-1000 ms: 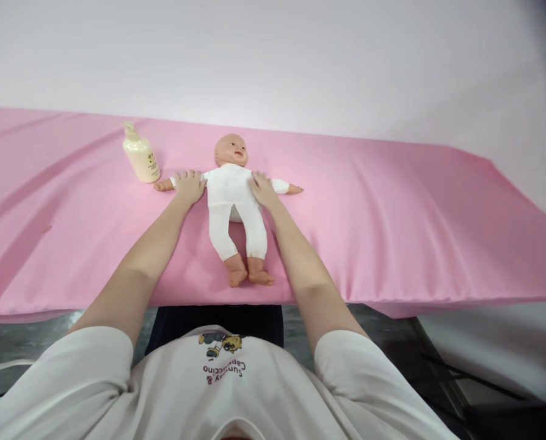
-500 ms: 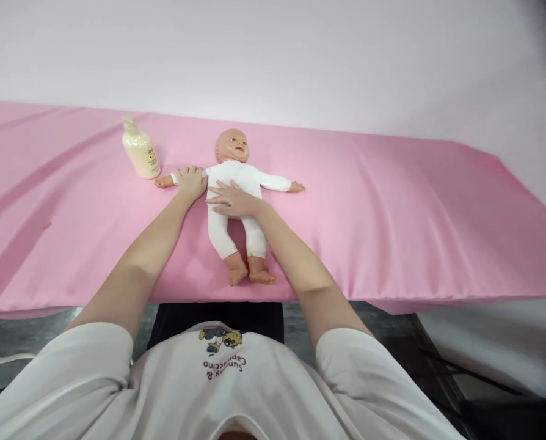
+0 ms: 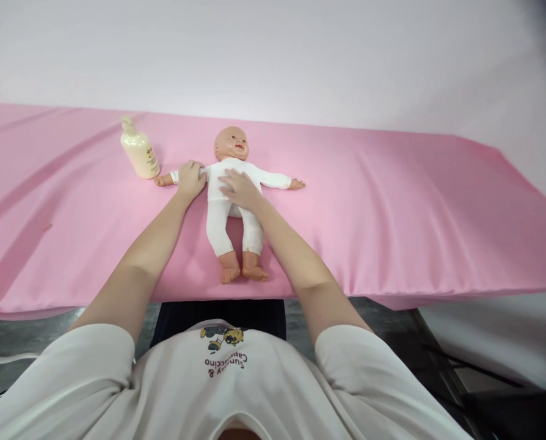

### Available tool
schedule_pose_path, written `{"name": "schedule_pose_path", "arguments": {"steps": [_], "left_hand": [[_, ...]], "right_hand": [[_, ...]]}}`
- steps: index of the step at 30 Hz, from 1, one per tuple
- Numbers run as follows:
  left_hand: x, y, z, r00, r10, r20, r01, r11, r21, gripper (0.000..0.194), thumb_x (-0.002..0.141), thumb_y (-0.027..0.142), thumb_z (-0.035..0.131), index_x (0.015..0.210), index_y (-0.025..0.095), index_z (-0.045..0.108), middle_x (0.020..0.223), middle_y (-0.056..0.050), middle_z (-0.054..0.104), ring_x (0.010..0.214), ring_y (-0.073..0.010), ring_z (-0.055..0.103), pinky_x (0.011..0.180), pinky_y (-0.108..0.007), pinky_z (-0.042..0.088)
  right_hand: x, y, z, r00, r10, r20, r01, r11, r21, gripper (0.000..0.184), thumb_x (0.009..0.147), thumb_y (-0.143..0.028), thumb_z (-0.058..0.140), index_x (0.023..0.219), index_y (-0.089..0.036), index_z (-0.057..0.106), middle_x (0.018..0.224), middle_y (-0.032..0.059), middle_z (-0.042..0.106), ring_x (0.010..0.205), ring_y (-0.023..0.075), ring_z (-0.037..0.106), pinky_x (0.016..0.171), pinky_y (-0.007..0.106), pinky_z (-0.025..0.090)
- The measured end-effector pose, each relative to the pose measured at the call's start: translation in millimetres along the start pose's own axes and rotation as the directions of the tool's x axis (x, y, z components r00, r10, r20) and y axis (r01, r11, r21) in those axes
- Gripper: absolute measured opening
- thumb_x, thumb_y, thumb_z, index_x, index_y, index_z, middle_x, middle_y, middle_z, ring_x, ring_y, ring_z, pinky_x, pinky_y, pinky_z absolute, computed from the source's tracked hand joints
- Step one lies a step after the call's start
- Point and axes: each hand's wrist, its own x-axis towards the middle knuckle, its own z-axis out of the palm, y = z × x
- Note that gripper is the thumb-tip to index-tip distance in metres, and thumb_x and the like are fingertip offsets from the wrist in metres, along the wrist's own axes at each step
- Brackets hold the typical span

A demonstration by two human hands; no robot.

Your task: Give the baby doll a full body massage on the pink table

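Note:
A baby doll (image 3: 231, 146) in a white suit lies on its back on the pink sheet (image 3: 392, 208), arms out, feet toward me. My left hand (image 3: 190, 179) rests on the doll's upper arm near the shoulder, fingers curved over it. My right hand (image 3: 240, 189) lies flat on the doll's belly and chest, fingers stretched out. Neither hand lifts the doll.
A cream pump bottle (image 3: 138, 153) stands upright on the sheet just left of the doll's hand. The sheet's front edge runs just past the doll's feet. A plain pale wall is behind. Dark chair parts show at lower right.
My right hand moved from the doll's far shoulder onto its belly, then slid up toward the chest. The left hand stayed on the doll's arm.

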Motion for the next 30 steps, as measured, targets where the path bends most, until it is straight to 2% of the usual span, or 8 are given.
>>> {"name": "schedule_pose_path", "arguments": {"steps": [5,7,10,13,17,21,25,30], "left_hand": [[0,5,-2.2,0.991,0.134,-0.006,-0.132,0.972,-0.196,0.017,0.095,0.032,0.055,0.099,0.019,0.065,0.105,-0.015,0.069,0.105,-0.0323,0.062,0.100,-0.045,0.047],[-2,10,-3.1,0.985,0.148,0.088,-0.125,0.966,-0.226,0.021,0.098,0.039,0.054,0.091,0.020,0.063,0.093,-0.012,0.070,0.092,-0.0293,0.063,0.091,-0.041,0.048],[-5,15,-4.5,0.985,0.097,0.142,-0.067,0.976,-0.206,0.029,0.099,0.043,0.055,0.080,0.021,0.058,0.084,-0.008,0.069,0.082,-0.0251,0.060,0.084,-0.036,0.046],[-5,16,-6.6,0.992,0.043,0.120,-0.022,0.985,-0.173,0.036,0.094,0.045,0.064,0.069,0.022,0.050,0.074,-0.004,0.065,0.076,-0.0218,0.056,0.080,-0.034,0.044],[-5,16,-8.3,0.996,0.001,0.095,0.015,0.986,-0.167,0.043,0.090,0.045,0.070,0.063,0.022,0.045,0.068,-0.002,0.060,0.072,-0.0196,0.052,0.076,-0.033,0.041],[-6,18,-7.6,0.993,-0.066,0.098,0.079,0.987,-0.139,0.044,0.089,0.047,0.072,0.061,0.021,0.051,0.070,-0.004,0.064,0.073,-0.0205,0.055,0.075,-0.034,0.041],[-6,18,-7.4,0.989,-0.101,0.105,0.109,0.991,-0.073,0.039,0.090,0.049,0.072,0.066,0.020,0.064,0.079,-0.008,0.074,0.080,-0.0244,0.063,0.075,-0.035,0.043],[-7,19,-8.7,0.982,-0.148,0.121,0.151,0.989,-0.012,0.038,0.092,0.054,0.069,0.079,0.018,0.074,0.092,-0.014,0.078,0.093,-0.0319,0.070,0.080,-0.040,0.048]], "right_hand": [[-5,77,-9,0.918,0.369,-0.146,-0.359,0.929,0.090,0.063,0.109,-0.043,0.034,0.166,-0.018,0.036,0.174,0.0122,0.033,0.163,0.0314,0.030,0.132,0.060,0.024],[-12,102,-6,0.888,0.404,-0.219,-0.404,0.913,0.048,0.060,0.109,-0.039,0.025,0.155,-0.010,0.050,0.161,0.0177,0.052,0.153,0.0325,0.045,0.129,0.057,0.029],[-20,125,1,0.834,0.445,-0.326,-0.480,0.877,-0.032,0.055,0.107,-0.034,0.027,0.140,-0.009,0.063,0.149,0.0180,0.063,0.149,0.0346,0.046,0.131,0.059,0.022],[-23,134,6,0.734,0.552,-0.396,-0.596,0.803,0.014,0.055,0.105,-0.037,0.034,0.147,-0.010,0.057,0.162,0.0190,0.049,0.159,0.0375,0.030,0.130,0.069,0.010],[-22,141,7,0.519,0.739,-0.429,-0.729,0.645,0.231,0.079,0.099,-0.048,0.049,0.167,-0.014,0.029,0.177,0.0226,0.013,0.165,0.0446,0.006,0.125,0.078,0.003],[-23,153,6,0.373,0.825,-0.425,-0.694,0.552,0.462,0.095,0.091,-0.045,0.062,0.169,-0.015,0.017,0.177,0.0251,-0.004,0.166,0.0447,0.002,0.128,0.073,0.009],[-23,163,7,0.336,0.814,-0.473,-0.572,0.576,0.585,0.108,0.082,-0.036,0.072,0.168,-0.013,0.010,0.175,0.0258,-0.013,0.167,0.0392,0.000,0.132,0.063,0.013],[-15,171,14,0.297,0.821,-0.489,-0.356,0.570,0.741,0.123,0.074,-0.025,0.073,0.167,-0.012,-0.006,0.172,0.0302,-0.015,0.162,0.0306,0.028,0.131,0.057,0.025]]}}
